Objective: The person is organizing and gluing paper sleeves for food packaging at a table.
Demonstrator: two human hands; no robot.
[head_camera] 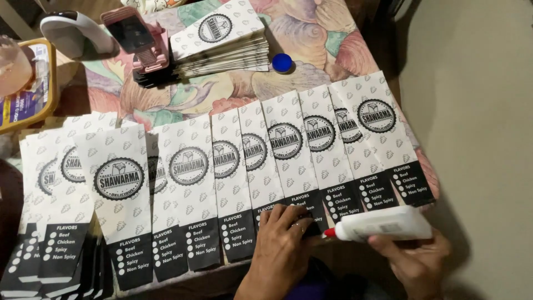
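Observation:
Several white paper bags (288, 144) with a round black emblem and a black bottom band lie overlapping in a row along the table's near edge. My left hand (280, 244) presses flat on the black bottom end of one bag in the middle of the row. My right hand (413, 258) holds a white glue bottle (386, 224) sideways, its red tip pointing left, close to my left fingers. More of the same bags (72, 189) are fanned out at the left.
A stack of the same bags (222, 39) lies at the back, with a blue cap (282, 62) beside it. A pink phone stand holding a phone (139, 39), a white object (72, 30) and a yellow-rimmed tray (28, 83) are at the far left. Floor lies to the right.

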